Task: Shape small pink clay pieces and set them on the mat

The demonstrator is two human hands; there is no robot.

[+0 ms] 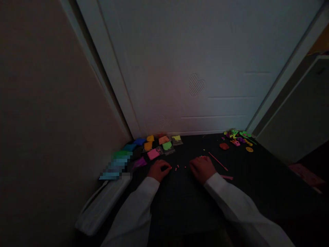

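My left hand rests low over the dark table, thumb and index fingertip brought together in a pinch. A pinkish spot shows at the fingertips, too small to name. My right hand is closed, its curled fingers down on the table; whatever they hold, if anything, is hidden. Between the hands lie several tiny pink bits, which look like modelling clay. Beyond my right hand lies a thin pink stick. A flat pink strip shows beside my right wrist.
Colourful clay packets, including a pink packet and a green packet, lie at the back left. Small coloured shapes and a red lump sit at the back right. A white case lies left. A white panel rises behind.
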